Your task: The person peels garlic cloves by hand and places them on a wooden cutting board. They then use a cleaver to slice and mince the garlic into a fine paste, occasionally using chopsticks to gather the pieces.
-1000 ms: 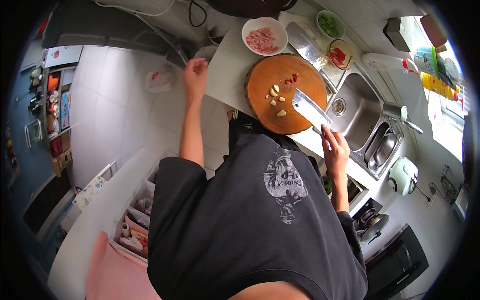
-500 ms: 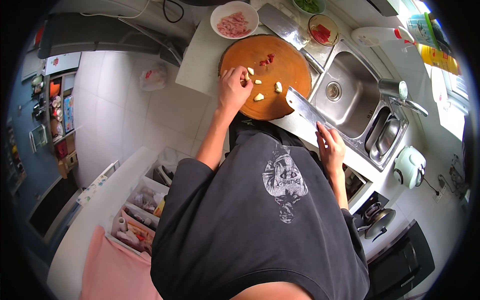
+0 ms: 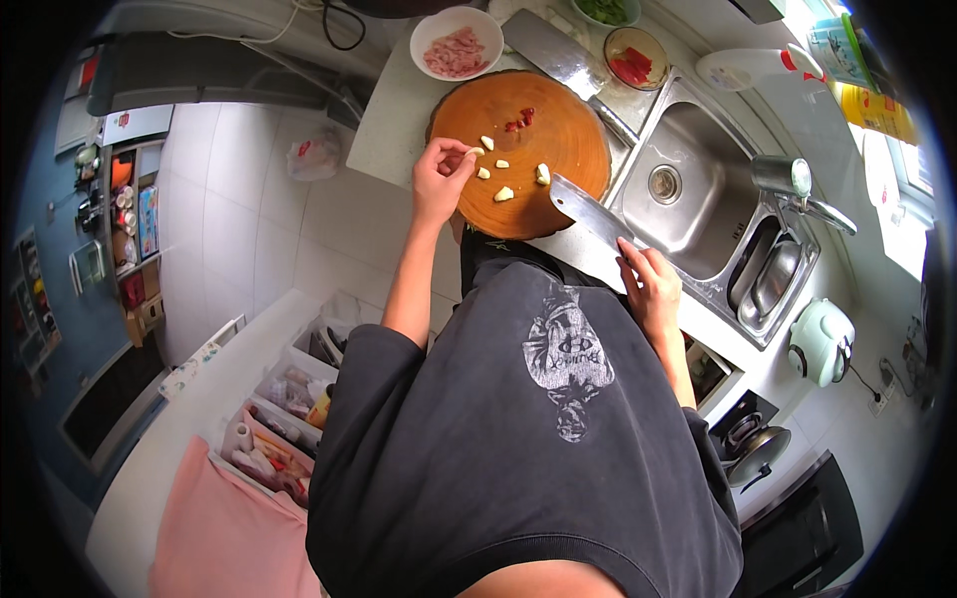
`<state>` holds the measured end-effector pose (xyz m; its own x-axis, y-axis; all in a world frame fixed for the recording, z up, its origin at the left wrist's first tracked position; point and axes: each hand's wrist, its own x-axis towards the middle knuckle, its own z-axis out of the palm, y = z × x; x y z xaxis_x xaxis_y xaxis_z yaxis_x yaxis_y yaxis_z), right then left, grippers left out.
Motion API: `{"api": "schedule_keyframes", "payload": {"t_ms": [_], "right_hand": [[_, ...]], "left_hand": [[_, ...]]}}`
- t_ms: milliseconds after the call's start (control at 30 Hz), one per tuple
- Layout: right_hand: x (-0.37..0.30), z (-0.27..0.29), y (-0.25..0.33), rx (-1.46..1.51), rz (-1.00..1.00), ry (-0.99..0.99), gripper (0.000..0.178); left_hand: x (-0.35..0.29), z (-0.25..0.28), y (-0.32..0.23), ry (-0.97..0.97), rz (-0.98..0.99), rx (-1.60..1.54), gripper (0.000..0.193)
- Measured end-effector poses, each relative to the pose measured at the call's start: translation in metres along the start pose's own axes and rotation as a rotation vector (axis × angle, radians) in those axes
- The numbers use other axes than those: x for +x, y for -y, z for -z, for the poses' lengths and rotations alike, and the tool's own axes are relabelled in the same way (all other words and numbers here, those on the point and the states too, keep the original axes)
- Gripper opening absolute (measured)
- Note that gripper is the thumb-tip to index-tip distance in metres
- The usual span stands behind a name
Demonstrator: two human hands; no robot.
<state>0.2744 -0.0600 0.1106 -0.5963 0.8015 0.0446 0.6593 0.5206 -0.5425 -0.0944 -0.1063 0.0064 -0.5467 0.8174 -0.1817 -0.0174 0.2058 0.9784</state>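
Observation:
Over the left part of a round wooden cutting board (image 3: pixel 558 214), my left hand (image 3: pixel 441 181) is closed, its thumb and fingertips pinching a pale garlic clove (image 3: pixel 477 151). Several other garlic cloves (image 3: pixel 503 193) lie loose on the board to the right of those fingers. Small chopped red chili pieces (image 3: pixel 519 121) form a little heap farther back. My right hand (image 3: pixel 652 284) is wrapped round the handle of a cleaver (image 3: pixel 590 211). Its blade points up and left, with the tip over the board's right edge next to a clove.
Behind the board stand a white bowl of sliced raw meat (image 3: pixel 457 52), a second cleaver (image 3: pixel 558 52) lying flat, a glass bowl of red pepper (image 3: pixel 635 58) and a bowl of greens (image 3: pixel 606 10). A steel sink (image 3: pixel 688 169) with a faucet (image 3: pixel 823 212) borders the right side.
My left hand has drawn slightly left with a clove between its fingers, uncovering another clove on the board. The right hand and cleaver hold nearly the same pose; the whole view has shifted a little.

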Motion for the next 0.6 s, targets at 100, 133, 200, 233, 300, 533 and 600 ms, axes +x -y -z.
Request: {"api": "schedule_keyframes", "payload": {"t_ms": [100, 133, 200, 233, 300, 533, 600], "right_hand": [[0.008, 0.002, -0.002, 0.005, -0.003, 0.005, 0.036], [0.010, 0.004, -0.002, 0.005, -0.005, 0.005, 0.036], [0.015, 0.005, -0.003, 0.004, -0.004, 0.012, 0.035], [0.017, 0.007, -0.003, 0.002, -0.004, 0.015, 0.035], [0.021, 0.008, -0.003, 0.001, -0.004, 0.017, 0.035], [0.036, 0.002, 0.005, 0.074, -0.099, 0.071, 0.035], [0.043, -0.004, 0.011, 0.104, -0.098, 0.083, 0.034]], "left_hand": [[0.002, -0.001, 0.003, -0.030, -0.002, 0.006, 0.011], [0.002, -0.002, 0.005, -0.040, -0.008, 0.025, 0.011], [0.003, -0.001, 0.010, -0.048, -0.001, 0.096, 0.011], [0.004, -0.001, 0.011, -0.049, 0.003, 0.131, 0.012], [0.005, -0.003, 0.013, -0.066, -0.013, 0.186, 0.013], [-0.005, -0.026, -0.019, -0.077, -0.244, 0.545, 0.020], [-0.006, -0.034, -0.011, -0.176, -0.323, 0.661, 0.021]]}}
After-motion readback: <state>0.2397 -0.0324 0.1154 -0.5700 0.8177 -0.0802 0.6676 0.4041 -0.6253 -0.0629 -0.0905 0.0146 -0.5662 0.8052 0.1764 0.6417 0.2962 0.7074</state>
